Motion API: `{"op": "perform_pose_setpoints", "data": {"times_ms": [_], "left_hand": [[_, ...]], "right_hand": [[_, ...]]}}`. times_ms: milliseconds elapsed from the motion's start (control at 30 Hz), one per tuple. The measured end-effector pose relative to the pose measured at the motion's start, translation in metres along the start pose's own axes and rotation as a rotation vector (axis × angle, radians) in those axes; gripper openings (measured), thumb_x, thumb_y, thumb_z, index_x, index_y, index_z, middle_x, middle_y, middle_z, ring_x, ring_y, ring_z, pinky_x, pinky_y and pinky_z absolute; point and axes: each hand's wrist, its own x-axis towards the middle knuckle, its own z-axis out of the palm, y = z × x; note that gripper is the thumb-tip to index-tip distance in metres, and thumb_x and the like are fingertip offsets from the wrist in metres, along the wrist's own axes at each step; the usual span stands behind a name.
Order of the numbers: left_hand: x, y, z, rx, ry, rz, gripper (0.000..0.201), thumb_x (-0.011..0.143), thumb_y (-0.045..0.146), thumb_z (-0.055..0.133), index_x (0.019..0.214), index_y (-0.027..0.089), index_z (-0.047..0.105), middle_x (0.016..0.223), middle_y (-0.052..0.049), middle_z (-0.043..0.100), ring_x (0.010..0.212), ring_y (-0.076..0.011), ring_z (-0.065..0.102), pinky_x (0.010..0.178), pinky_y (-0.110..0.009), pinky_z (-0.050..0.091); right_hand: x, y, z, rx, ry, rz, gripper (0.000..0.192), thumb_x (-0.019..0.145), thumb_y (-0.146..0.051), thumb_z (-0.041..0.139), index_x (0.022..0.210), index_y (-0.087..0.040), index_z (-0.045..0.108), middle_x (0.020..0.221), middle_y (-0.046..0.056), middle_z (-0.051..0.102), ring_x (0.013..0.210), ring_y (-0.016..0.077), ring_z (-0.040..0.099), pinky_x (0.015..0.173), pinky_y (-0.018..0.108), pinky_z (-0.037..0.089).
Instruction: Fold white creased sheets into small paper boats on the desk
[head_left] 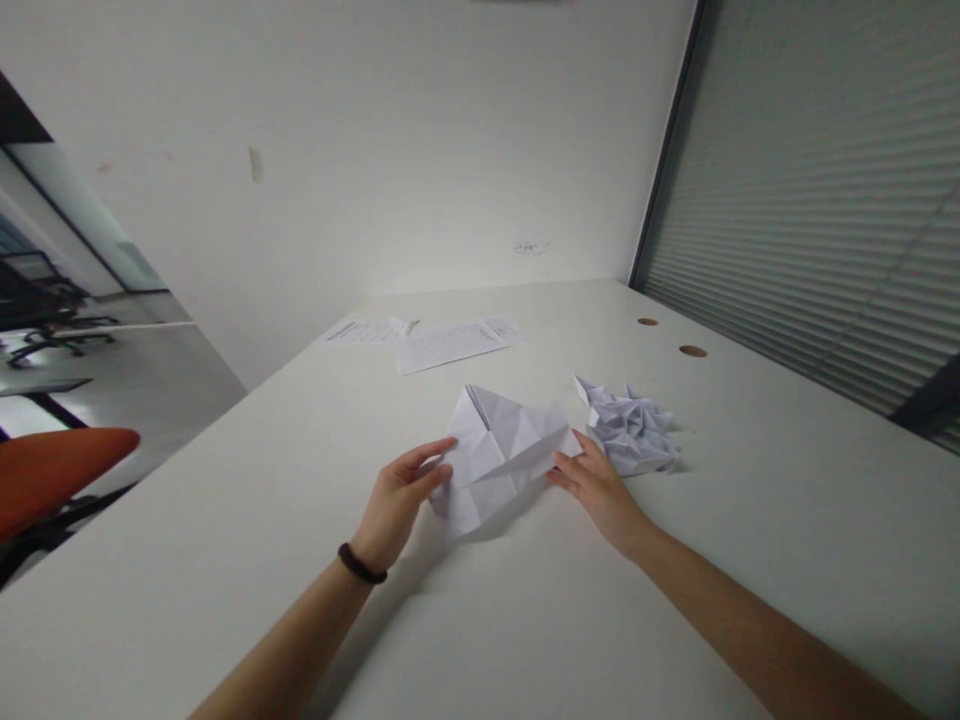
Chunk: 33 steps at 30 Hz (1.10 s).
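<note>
My forearms extend, left hand and right hand pinching a creased sheet between them, likely to steady it, folded paper beside the right.

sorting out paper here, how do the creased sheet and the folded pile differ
The sheet is broad and mostly opened out; the pile is a jagged cluster with many points.
The sheet is held by the left hand and right hand; the pile rests on the table, held by neither.
Both are white and show folds.
</note>
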Motion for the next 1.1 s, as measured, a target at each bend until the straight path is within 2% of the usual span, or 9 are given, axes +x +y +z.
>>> {"op": "perform_pose_setpoints", "data": {"times_ms": [100, 233, 400, 500, 600, 667, 733, 900, 1100], "left_hand": [[-0.001, -0.002, 0.004, -0.076, -0.017, 0.006, 0.043, 0.059, 0.029, 0.072, 0.1, 0.016, 0.065, 0.097, -0.008, 0.067, 0.072, -0.0154, 0.059, 0.059, -0.023, 0.045], [-0.006, -0.006, 0.011, 0.134, -0.187, 0.119, 0.029, 0.067, 0.027, 0.067, 0.094, 0.018, 0.067, 0.102, -0.007, 0.065, 0.087, -0.0185, 0.058, 0.074, -0.027, 0.047], [-0.013, -0.007, 0.015, 0.339, -0.374, 0.236, 0.026, 0.077, 0.026, 0.057, 0.102, 0.022, 0.061, 0.111, -0.007, 0.058, 0.092, -0.0187, 0.058, 0.075, -0.031, 0.05], [-0.014, -0.006, 0.012, 0.363, -0.314, 0.326, 0.029, 0.08, 0.025, 0.054, 0.108, 0.023, 0.056, 0.117, -0.007, 0.052, 0.095, -0.018, 0.057, 0.077, -0.031, 0.05], [-0.012, -0.005, 0.01, 0.375, -0.195, 0.364, 0.028, 0.082, 0.026, 0.051, 0.109, 0.022, 0.053, 0.113, -0.008, 0.052, 0.094, -0.0181, 0.057, 0.078, -0.032, 0.049], [-0.011, -0.004, 0.009, 0.376, -0.133, 0.38, 0.026, 0.084, 0.027, 0.049, 0.108, 0.021, 0.053, 0.11, -0.008, 0.053, 0.093, -0.0186, 0.057, 0.078, -0.032, 0.048], [-0.011, -0.003, 0.009, 0.37, -0.103, 0.399, 0.024, 0.086, 0.028, 0.046, 0.108, 0.02, 0.052, 0.11, -0.009, 0.053, 0.094, -0.0188, 0.056, 0.078, -0.032, 0.047], [-0.015, 0.002, 0.009, 0.446, -0.167, 0.481, 0.024, 0.088, 0.029, 0.041, 0.107, 0.019, 0.053, 0.107, -0.009, 0.055, 0.095, -0.0195, 0.054, 0.08, -0.033, 0.045], [-0.019, 0.005, 0.01, 0.702, -0.594, 0.595, 0.041, 0.081, 0.038, 0.052, 0.119, 0.022, 0.049, 0.115, -0.009, 0.054, 0.104, -0.0229, 0.05, 0.091, -0.037, 0.04]], "right_hand": [[-0.008, -0.005, 0.012, 0.285, -0.066, 0.138, 0.033, 0.06, -0.035, 0.072, 0.085, -0.02, 0.055, 0.088, 0.001, 0.065, 0.082, 0.0171, 0.062, 0.078, 0.033, 0.048], [-0.015, -0.009, 0.019, 0.352, -0.023, 0.125, 0.038, 0.056, -0.031, 0.075, 0.089, -0.021, 0.058, 0.094, 0.001, 0.067, 0.088, 0.0209, 0.062, 0.076, 0.036, 0.05], [-0.012, -0.013, 0.008, -0.098, 0.218, -0.119, 0.034, 0.059, -0.035, 0.072, 0.085, -0.016, 0.063, 0.09, 0.007, 0.07, 0.087, 0.0262, 0.062, 0.078, 0.04, 0.048], [-0.013, -0.022, -0.002, -0.411, 0.402, -0.329, 0.028, 0.063, -0.037, 0.068, 0.077, -0.013, 0.065, 0.079, 0.01, 0.07, 0.076, 0.0264, 0.063, 0.069, 0.038, 0.05], [-0.017, -0.033, -0.01, -0.644, 0.489, -0.723, 0.016, 0.07, -0.029, 0.063, 0.079, -0.016, 0.066, 0.077, 0.008, 0.067, 0.073, 0.0231, 0.062, 0.068, 0.036, 0.05], [-0.02, -0.038, -0.012, -0.769, 0.388, -0.989, 0.015, 0.073, -0.019, 0.058, 0.085, -0.019, 0.066, 0.08, 0.006, 0.064, 0.077, 0.0208, 0.06, 0.071, 0.035, 0.048], [-0.023, -0.039, -0.012, -0.884, 0.18, -1.103, 0.027, 0.075, -0.01, 0.05, 0.093, -0.022, 0.066, 0.084, 0.006, 0.061, 0.078, 0.0192, 0.058, 0.07, 0.033, 0.048], [-0.023, -0.029, -0.002, -1.184, -0.272, -0.899, 0.05, 0.067, 0.004, 0.042, 0.102, -0.024, 0.063, 0.09, 0.006, 0.059, 0.084, 0.0189, 0.052, 0.074, 0.032, 0.045], [-0.025, -0.021, 0.005, -1.277, -0.586, -0.627, 0.04, 0.067, -0.004, 0.051, 0.101, -0.021, 0.062, 0.103, 0.006, 0.055, 0.097, 0.0197, 0.048, 0.085, 0.032, 0.043]]}}
